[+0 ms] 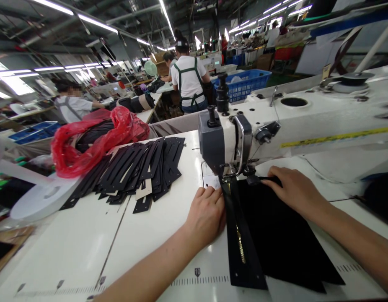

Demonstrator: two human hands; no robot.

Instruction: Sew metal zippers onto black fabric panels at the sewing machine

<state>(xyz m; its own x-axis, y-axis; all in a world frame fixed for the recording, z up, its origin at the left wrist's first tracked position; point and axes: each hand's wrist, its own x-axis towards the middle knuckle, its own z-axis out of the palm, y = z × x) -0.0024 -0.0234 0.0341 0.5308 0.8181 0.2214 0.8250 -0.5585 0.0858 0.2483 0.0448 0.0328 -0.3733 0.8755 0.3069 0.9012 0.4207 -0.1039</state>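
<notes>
The left hand (pixel 208 212) lies with fingers curled against the left edge of a black strip (pixel 249 272); whether it pinches the strip or only presses beside it, I cannot tell. The right hand (pixel 290 188) pinches the far right edge of a black cloth (pixel 282 243) between thumb and fingers. The strip, with a gold zipper (pixel 240 245) along its middle, lies at the cloth's left side, two small holes at its near end. The far ends of both reach the foot of a sewing machine (pixel 227 130), and the rest spreads toward the near side over the white surface (pixel 162 247). Ruler marks (pixel 200 279) run along the near part.

Left of the machine, slotted black pieces (pixel 143 167) lie in an overlapping row, a few showing beige. A red bag (pixel 68 155) sits beyond their left end, near a white disc (pixel 45 200). A yellow tape (pixel 332 136) runs along the machine's arm at right. Farther off are a blue basket (pixel 247 84) and a person (pixel 190 75) in a white top with green straps, back turned.
</notes>
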